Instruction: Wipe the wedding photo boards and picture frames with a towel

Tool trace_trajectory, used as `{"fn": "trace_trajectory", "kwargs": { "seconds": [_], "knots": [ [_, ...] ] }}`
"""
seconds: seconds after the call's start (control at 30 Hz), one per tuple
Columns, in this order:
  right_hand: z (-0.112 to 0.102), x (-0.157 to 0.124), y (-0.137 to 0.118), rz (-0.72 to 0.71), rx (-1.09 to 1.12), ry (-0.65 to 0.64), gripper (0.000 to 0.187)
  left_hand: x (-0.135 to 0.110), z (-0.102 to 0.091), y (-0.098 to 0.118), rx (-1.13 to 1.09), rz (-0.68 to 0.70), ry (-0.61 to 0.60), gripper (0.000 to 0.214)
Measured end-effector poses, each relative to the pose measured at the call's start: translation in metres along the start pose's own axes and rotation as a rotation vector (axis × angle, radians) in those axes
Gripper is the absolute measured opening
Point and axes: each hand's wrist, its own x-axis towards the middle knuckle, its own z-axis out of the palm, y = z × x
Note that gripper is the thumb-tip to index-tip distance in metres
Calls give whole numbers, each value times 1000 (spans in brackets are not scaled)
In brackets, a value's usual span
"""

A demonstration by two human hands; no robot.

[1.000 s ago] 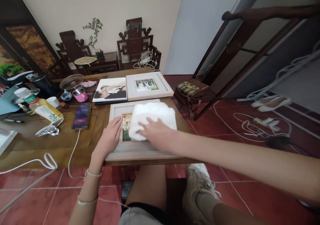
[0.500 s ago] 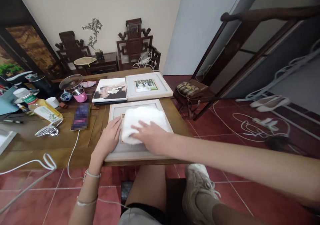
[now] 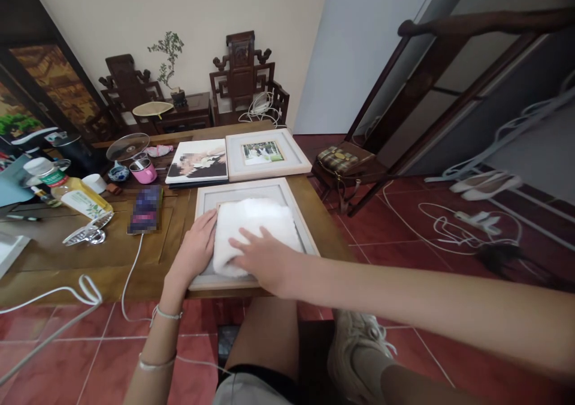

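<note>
A folded, fluffy white cloth (image 3: 256, 216) lies over the middle of a pale wooden picture frame (image 3: 278, 195) near the table's front edge. My right hand (image 3: 265, 258) grips this cloth from above, its fingers spread over the top and its thumb side at the lower left fold. Flat along the left side of the same frame rests my left hand (image 3: 197, 243), fingers stretched out and touching the frame. The cloth hides most of the frame's centre.
Behind are a second frame with a photo (image 3: 269, 159) and a photo panel (image 3: 197, 160). To the left lie a phone (image 3: 144, 210) on a cable, a clear hair claw (image 3: 90, 231), a drink bottle (image 3: 76, 192) and a pink cup (image 3: 144, 171). A chair (image 3: 381, 105) holds a bag (image 3: 344, 159).
My right hand has slid the white cloth toward me and slightly left across the frame. The left hand has stayed on the frame's left side.
</note>
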Motion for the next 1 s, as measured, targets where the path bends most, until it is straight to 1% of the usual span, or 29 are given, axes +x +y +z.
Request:
{"fn": "trace_trajectory", "kwargs": {
  "seconds": [0.07,0.17,0.23,0.3,0.37,0.43,0.53,0.6,0.67,0.73,0.8,0.9,1.0],
  "knots": [
    [-6,-11,-8,-61,52,-32,63,0,-1,2,3,-26,-7,45],
    [-15,-23,-7,-146,162,-39,53,0,-2,3,12,-42,-7,45],
    [-17,-26,0,-132,240,-47,49,0,-2,3,13,-41,-5,45],
    [-15,-25,10,-74,262,-30,49,0,-2,2,14,-35,-4,45],
    [-10,-20,21,-35,193,28,51,-1,0,1,15,-27,5,45],
    [-3,-12,32,-15,75,97,56,-1,1,0,10,-18,21,45],
    [5,1,42,26,-35,136,60,-1,3,-1,-5,-14,35,45],
    [10,8,39,11,-57,144,60,-1,3,-1,-9,-15,30,44],
    [16,12,30,-50,-90,162,57,-1,2,-1,-11,-18,20,44],
    [22,13,17,-97,-123,182,49,-1,1,0,-13,-19,11,44],
    [25,10,6,-83,-136,193,38,-1,1,0,-12,-25,9,44],
    [19,0,1,-36,-119,132,30,-1,2,-1,-8,-34,22,44],
    [4,-16,9,-37,-89,37,31,-1,3,-2,-14,-33,41,44]
  ]
}}
